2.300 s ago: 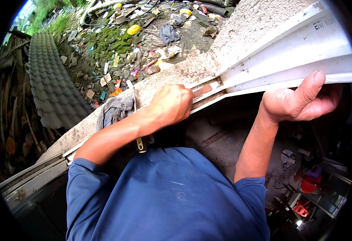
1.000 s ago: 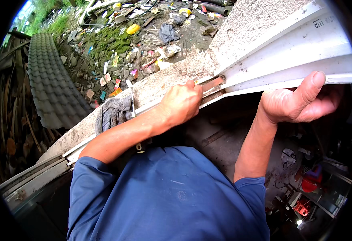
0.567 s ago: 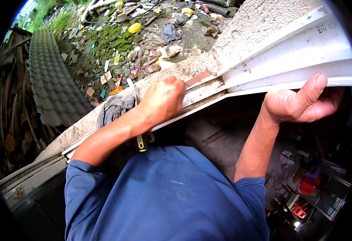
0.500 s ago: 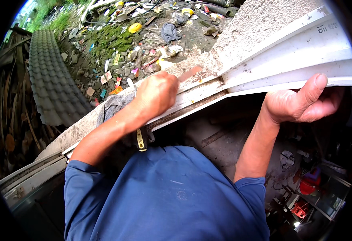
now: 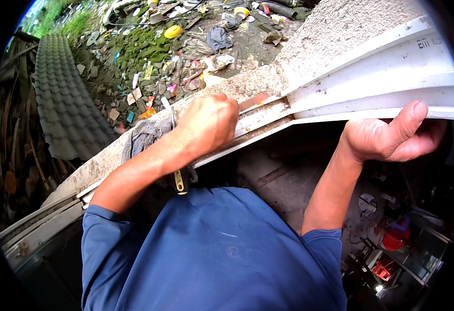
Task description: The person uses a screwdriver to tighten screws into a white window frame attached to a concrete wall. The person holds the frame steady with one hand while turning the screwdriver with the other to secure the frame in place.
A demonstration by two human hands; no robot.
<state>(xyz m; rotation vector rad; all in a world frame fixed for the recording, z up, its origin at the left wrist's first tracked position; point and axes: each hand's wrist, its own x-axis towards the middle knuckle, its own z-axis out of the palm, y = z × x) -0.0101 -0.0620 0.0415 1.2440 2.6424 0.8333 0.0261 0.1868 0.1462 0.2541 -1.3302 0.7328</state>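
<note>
My left hand (image 5: 210, 121) is closed in a fist over the white window track (image 5: 263, 117). From it sticks out a thin, flat, reddish-brown blade (image 5: 254, 100), smeared by motion and lying along the track; its handle is hidden in the fist. Beneath my left forearm, a screwdriver (image 5: 180, 182) with a yellow and black handle lies across the sill, its shaft showing beyond the arm. A grey rag (image 5: 145, 136) is bunched beside it. My right hand (image 5: 387, 136) is palm up against the lower edge of the white frame (image 5: 372, 85), thumb spread, fingers loosely bent and partly in shadow.
A rough concrete ledge (image 5: 336, 39) runs outside the frame. Beyond it lies rubble with scattered litter and a yellow bowl-like thing (image 5: 173, 32). A grey tiled roof strip (image 5: 63, 98) stands at left by stacked timber (image 5: 17, 150). Indoors at lower right are red items (image 5: 395, 238).
My left fist has shifted slightly right along the track, with the blade moving the same way. My right hand has stayed almost where it was against the frame.
</note>
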